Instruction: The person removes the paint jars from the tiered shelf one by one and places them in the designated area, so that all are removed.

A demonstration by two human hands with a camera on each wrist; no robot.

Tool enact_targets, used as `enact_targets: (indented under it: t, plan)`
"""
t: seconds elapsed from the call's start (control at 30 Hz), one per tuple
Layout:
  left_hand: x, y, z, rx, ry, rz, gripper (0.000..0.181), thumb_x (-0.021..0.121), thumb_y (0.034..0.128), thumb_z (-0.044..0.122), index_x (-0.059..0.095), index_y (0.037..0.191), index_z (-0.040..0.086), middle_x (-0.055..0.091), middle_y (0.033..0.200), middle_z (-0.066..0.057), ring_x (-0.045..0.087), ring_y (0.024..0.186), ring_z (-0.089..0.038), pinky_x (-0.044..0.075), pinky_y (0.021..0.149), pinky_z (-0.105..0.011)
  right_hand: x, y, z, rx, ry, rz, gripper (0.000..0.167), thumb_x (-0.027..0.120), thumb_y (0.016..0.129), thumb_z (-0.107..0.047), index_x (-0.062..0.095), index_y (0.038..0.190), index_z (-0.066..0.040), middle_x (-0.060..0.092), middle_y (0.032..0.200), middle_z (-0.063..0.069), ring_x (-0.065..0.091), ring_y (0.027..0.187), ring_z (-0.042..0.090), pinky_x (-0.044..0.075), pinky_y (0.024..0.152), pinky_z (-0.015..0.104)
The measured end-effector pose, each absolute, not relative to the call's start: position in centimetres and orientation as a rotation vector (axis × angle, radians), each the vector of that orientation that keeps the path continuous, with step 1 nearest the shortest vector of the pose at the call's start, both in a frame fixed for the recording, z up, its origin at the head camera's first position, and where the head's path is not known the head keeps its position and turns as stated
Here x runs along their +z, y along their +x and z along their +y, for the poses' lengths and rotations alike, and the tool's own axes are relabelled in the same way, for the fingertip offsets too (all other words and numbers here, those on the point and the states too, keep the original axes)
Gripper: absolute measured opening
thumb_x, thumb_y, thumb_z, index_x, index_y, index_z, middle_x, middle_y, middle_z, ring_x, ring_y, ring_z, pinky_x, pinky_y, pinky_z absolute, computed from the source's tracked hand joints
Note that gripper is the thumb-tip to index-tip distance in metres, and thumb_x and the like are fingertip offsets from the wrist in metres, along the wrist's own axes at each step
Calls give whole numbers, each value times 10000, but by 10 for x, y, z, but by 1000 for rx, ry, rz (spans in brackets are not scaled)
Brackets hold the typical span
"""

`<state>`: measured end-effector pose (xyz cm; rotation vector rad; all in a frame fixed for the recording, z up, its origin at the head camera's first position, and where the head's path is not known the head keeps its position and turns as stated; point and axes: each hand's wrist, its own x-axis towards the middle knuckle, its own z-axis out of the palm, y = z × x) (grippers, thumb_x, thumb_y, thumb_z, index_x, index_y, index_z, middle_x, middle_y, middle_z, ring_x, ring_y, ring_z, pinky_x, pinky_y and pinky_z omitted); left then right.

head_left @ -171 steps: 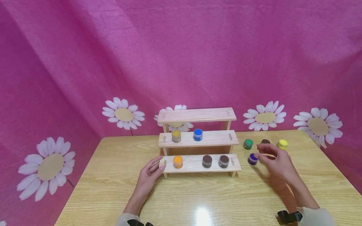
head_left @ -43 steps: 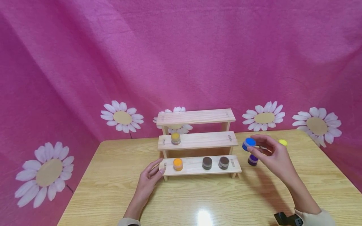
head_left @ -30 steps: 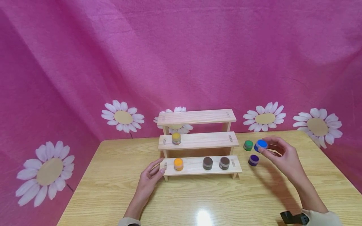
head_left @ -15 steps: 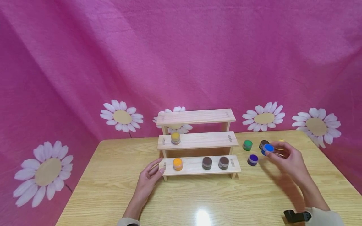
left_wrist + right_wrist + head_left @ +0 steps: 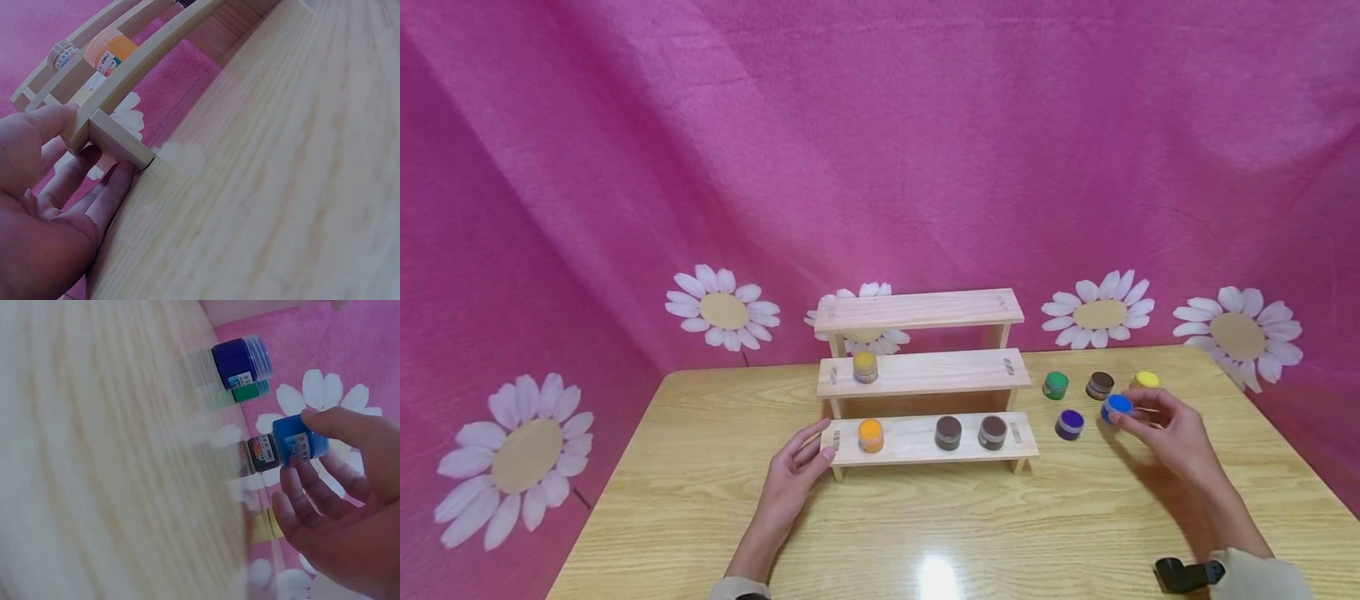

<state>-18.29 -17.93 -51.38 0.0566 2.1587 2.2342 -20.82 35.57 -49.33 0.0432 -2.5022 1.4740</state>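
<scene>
My right hand [image 5: 1176, 429] pinches a blue paint jar [image 5: 1117, 407] between thumb and fingers, close over the table at the right; the right wrist view shows its label and clear lid. Beside it sit a purple jar [image 5: 1070, 424], a green jar [image 5: 1056, 385], a dark brown jar [image 5: 1100, 384] and a yellow jar [image 5: 1146, 380]. My left hand [image 5: 793, 471] grips the left end of a three-step wooden rack [image 5: 925, 383], thumb on the lowest shelf and fingers by its leg. An orange jar [image 5: 111, 50] stands near that end.
The lowest shelf also bears two dark brown jars [image 5: 948, 432]. A mustard-yellow jar [image 5: 865, 367] stands on the middle shelf's left part. Behind the wooden table [image 5: 880, 517] hangs a pink cloth [image 5: 880, 167] with white flowers.
The blue jar, on the middle shelf at first, was lifted off by my right hand, carried right and lowered beside the purple jar. My left hand has stayed at the rack.
</scene>
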Motion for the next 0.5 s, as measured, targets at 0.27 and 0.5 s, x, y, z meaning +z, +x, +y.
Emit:
enact_targets:
  t: [0.27,0.5]
  plan:
    - [-513,-182,-180,2236,51,2154,557,718,986,186,523,1493,63,579,1438,-193,580,1303,-286,516,1008,-276,-499,-208,356,1481,10,-2581,458,772,945,-165,573,1254,108,666,989,-179,615,851,-74,514,736,96]
    - [-513,-182,-179,2212,39,2180,555,718,987,203,528,1493,81,583,1440,-176,583,1302,-276,518,1005,-273,-497,-208,356,1426,-41,-2686,516,780,943,-225,573,1296,89,700,1041,16,598,841,-64,502,726,109]
